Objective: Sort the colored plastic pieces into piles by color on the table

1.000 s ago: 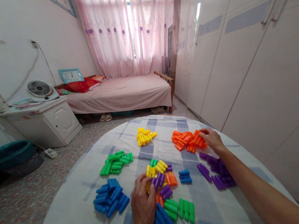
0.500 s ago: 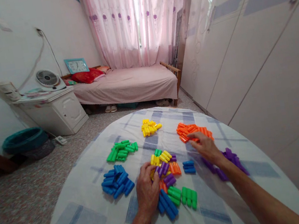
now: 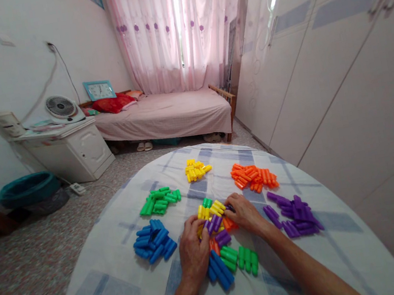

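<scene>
A mixed pile of ribbed plastic pieces, each like a few short tubes joined side by side, lies in front of me. My left hand (image 3: 193, 245) is curled at the pile's left side, thumb and fingertips closed on the end of a purple piece (image 3: 213, 224). My right hand (image 3: 245, 213) pinches a darker purple piece (image 3: 230, 208) at the pile's right edge. Beside the fingers lie yellow pieces (image 3: 217, 207) and an orange piece (image 3: 228, 223), partly covered. Nearer me are green pieces (image 3: 248, 260) and long blue pieces (image 3: 221, 269).
Single-colour heaps ring the pile: blue (image 3: 154, 241), green (image 3: 159, 201), yellow (image 3: 196, 170), orange (image 3: 254, 176) and purple (image 3: 299, 215). They rest on a round table with a checked cloth (image 3: 108, 293). Beyond stand a bed (image 3: 165, 115) and a wardrobe (image 3: 340, 85).
My right hand has moved left and toward me, from the orange heap to the mixed pile, and now covers the blue piece there. My left hand stays in place.
</scene>
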Available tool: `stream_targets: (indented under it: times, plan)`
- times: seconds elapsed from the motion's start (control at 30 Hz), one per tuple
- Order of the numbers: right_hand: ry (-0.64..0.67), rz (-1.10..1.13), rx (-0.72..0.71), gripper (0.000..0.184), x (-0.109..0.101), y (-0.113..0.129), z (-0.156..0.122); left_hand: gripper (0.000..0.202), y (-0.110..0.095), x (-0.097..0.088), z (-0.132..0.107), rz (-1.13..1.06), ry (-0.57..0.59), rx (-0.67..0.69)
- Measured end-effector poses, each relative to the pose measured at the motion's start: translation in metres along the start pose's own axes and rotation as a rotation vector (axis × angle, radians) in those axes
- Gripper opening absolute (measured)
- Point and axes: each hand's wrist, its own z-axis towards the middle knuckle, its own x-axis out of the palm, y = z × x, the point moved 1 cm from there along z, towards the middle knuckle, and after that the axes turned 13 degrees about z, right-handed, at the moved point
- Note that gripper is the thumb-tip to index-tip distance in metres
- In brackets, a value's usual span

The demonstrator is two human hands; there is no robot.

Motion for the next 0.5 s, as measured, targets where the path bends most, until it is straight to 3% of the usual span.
stream_targets:
  times: [0.23,0.37,0.5]
  plan:
    - [-0.08,0.031,0.019,0.016,-0.009,0.006,-0.009,0.023,0.002,0.001,0.0,-0.005,-0.032,0.015]
    - [-0.226,0.077,0.014,0.019,-0.04,0.003,-0.029,0.023,0.003,0.001,0.0,0.006,-0.046,0.021]
    - [-0.342,0.071,0.089,0.024,-0.071,-0.023,-0.061,0.022,0.002,0.001,0.0,0.011,-0.059,0.022]
